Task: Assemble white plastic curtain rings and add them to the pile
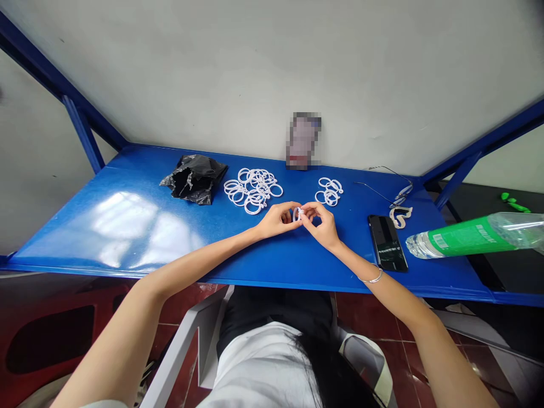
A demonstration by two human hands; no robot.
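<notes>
A white plastic curtain ring (296, 215) is held between both my hands, just above the blue table. My left hand (278, 220) pinches its left side with thumb and fingers. On the other side, my right hand (319, 222) grips the ring near its small eyelet, and the fingertips hide part of it. Beyond my left hand lies a large loose pile of similar white rings (255, 187), several with small eyelets visible. A smaller group of rings (329, 191) rests beyond my right hand.
A crumpled black plastic bag (195, 178) lies at the back left. A blurred-out upright phone-like object (303, 141) leans on the wall. To the right are eyeglasses (402, 195), a white curved piece (400, 216), a dark phone (387, 243) and a green-labelled bottle (471, 237) on its side.
</notes>
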